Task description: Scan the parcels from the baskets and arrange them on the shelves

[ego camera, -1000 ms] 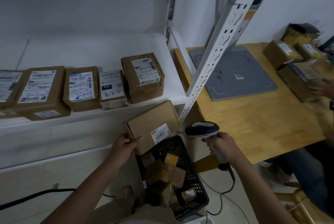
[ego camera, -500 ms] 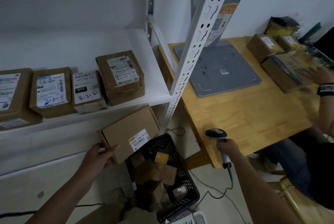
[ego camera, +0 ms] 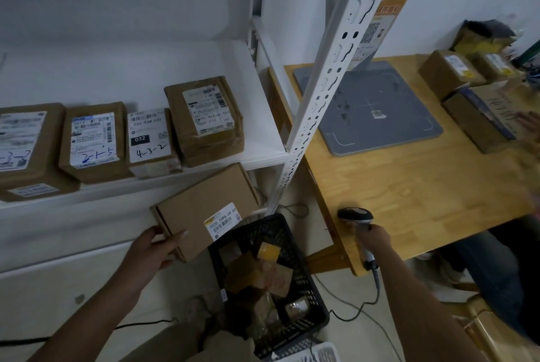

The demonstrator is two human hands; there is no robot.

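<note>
Our left hand took the near left corner of a flat brown parcel in its grip, thumb laid over the top face and fingers curled beneath it, mostly out of sight. We held the parcel tilted with its label uppermost, which we judge kept the barcode readable. It hung just below the front edge of the shelf and above the far left corner of the black basket, touching neither as far as we could tell.

Our right hand had its grip wrapped round the handle of the scanner, whose head lay at the near left corner of the bench, well apart from the label. Whether it rested on the wood, we could not tell. Its cable trailed to the floor.

The basket stood on the floor and held a loose heap of small parcels, so we judged that much of the work lay ahead. Along the shelf's front edge four boxes sat in a row, labels up, some with handwritten codes, presumably so they could be read at a glance. Bare shelf lay at the right front corner, a likely place for ours.

Farther across the bench were a grey pad and more cartons near the far right corner.
</note>
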